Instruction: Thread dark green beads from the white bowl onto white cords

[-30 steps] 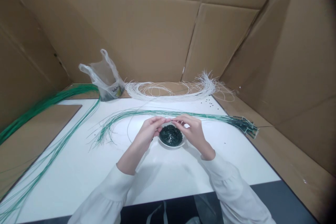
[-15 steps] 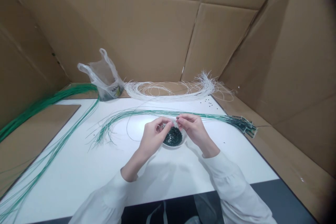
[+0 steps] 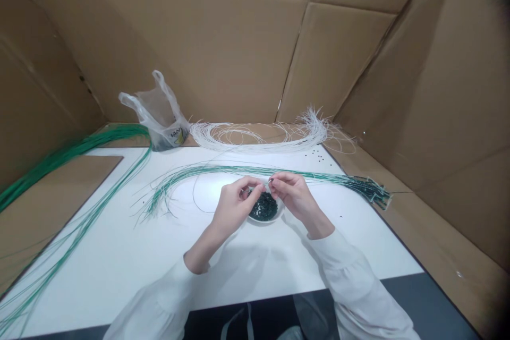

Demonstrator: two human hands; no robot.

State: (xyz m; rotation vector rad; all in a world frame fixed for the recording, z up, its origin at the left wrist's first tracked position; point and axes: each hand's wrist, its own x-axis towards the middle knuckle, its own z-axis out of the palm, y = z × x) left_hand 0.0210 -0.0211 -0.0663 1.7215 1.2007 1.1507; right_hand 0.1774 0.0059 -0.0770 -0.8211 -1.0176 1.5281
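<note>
While hovering over the dish of dark beads, my left hand and right hand both pinch one thin wire between fingertips.

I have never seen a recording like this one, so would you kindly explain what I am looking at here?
There is no machine here: a camera worn on a person's head looks down at their own two bare hands in white sleeves. The left hand and right hand meet, fingertips pinched, above a small white dish of dark green beads. They seem to pinch something thin, too fine to identify. On the white table lie a bundle of green strands, more green strands along the left edge, a coil of white strands and a plastic bag at the back. Cardboard walls surround the table.
</note>
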